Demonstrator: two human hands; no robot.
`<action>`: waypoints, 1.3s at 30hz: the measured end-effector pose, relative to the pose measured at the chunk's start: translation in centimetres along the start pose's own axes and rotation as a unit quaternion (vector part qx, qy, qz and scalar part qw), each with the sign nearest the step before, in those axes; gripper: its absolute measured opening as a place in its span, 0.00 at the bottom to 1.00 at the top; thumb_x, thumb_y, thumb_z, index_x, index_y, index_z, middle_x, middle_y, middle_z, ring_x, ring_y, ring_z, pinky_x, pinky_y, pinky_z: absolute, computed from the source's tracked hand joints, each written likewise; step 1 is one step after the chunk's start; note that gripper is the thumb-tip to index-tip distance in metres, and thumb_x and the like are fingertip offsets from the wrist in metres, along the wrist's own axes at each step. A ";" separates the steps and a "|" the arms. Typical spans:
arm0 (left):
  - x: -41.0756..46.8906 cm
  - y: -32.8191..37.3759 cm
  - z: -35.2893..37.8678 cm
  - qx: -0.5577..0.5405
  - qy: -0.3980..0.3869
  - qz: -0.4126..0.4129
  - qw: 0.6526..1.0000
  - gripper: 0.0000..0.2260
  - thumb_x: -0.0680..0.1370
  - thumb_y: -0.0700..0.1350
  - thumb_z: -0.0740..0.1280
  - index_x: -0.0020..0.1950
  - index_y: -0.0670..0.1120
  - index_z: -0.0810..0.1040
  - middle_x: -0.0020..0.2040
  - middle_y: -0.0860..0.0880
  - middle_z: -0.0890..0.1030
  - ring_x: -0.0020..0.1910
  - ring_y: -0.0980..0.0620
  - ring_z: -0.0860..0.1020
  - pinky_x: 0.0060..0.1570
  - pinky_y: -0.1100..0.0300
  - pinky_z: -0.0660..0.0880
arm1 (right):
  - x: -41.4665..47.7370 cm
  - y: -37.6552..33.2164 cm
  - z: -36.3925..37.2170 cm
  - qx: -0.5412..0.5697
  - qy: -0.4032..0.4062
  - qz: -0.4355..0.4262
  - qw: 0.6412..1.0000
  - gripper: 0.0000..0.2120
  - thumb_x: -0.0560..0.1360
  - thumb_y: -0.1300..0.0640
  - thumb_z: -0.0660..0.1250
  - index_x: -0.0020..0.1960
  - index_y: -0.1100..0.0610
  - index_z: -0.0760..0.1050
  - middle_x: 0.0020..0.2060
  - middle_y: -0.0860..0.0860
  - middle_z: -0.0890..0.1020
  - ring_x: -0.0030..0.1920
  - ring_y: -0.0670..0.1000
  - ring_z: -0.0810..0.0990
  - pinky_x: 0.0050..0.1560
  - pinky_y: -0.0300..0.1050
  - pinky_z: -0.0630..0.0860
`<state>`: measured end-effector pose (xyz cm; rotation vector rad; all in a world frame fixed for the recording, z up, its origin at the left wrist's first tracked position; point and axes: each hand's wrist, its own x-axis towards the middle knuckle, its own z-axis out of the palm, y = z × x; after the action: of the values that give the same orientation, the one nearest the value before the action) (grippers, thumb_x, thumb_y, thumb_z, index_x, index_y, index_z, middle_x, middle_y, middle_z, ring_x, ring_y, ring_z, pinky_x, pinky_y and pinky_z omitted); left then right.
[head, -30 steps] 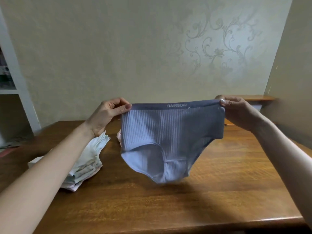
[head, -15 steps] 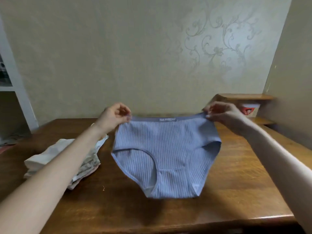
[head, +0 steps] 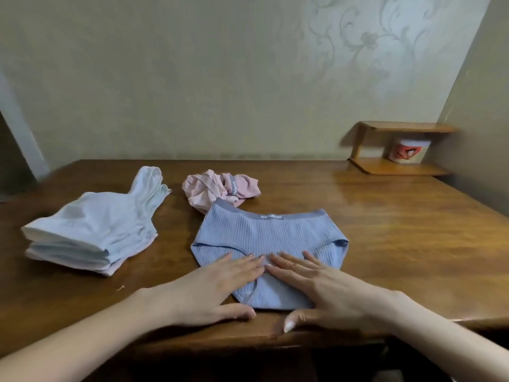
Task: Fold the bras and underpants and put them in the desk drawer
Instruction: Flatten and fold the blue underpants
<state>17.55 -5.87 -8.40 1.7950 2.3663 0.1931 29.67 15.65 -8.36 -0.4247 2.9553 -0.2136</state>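
Note:
Blue ribbed underpants (head: 264, 235) lie spread flat on the wooden desk (head: 399, 230), waistband away from me. My left hand (head: 217, 288) and my right hand (head: 316, 288) rest palm-down side by side on the lower part of the garment, fingers spread and fingertips nearly touching. Neither hand grips anything. Crumpled pink underpants (head: 217, 188) lie just behind the blue pair. A folded stack of white bras (head: 93, 232) sits at the left of the desk. No drawer is in view.
A small wooden corner shelf (head: 399, 166) stands at the back right with a white tub (head: 407, 153) on it. Walls close in behind and to the right. The desk's front edge runs just under my wrists.
The blue underpants went from held up by the waistband down onto the desk. Both hands let go of the waistband and now press flat on the lower part.

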 end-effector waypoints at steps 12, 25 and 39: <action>1.9 -1.2 -3.3 -0.098 0.239 -0.132 0.957 0.19 0.76 0.65 0.55 0.56 0.55 0.75 0.50 0.58 0.81 0.47 0.58 0.78 0.45 0.64 0.75 | 1.4 -1.1 -4.4 0.034 0.292 0.004 0.956 0.06 0.68 0.57 0.63 0.33 0.56 0.70 0.27 0.50 0.73 0.30 0.48 0.70 0.32 0.43 0.66; 3.4 -7.4 -3.6 -0.199 0.187 -0.308 0.911 0.14 0.76 0.43 0.67 0.55 0.49 0.64 0.36 0.49 0.73 0.33 0.54 0.72 0.35 0.59 0.68 | 9.6 6.1 -3.1 0.037 0.240 0.097 0.965 0.16 0.69 0.63 0.63 0.52 0.49 0.80 0.47 0.49 0.76 0.52 0.54 0.76 0.51 0.49 0.75; 8.0 -1.9 -5.9 -0.351 0.202 -0.176 0.897 0.08 0.75 0.44 0.69 0.53 0.45 0.80 0.49 0.50 0.77 0.47 0.57 0.75 0.46 0.64 0.72 | 6.8 5.8 -3.3 0.209 0.332 0.116 0.912 0.13 0.77 0.57 0.65 0.60 0.54 0.78 0.60 0.51 0.80 0.59 0.46 0.76 0.63 0.48 0.71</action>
<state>12.40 1.26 -3.41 1.0351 2.3467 1.2817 21.12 19.61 -6.94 0.0884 3.4028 -1.1369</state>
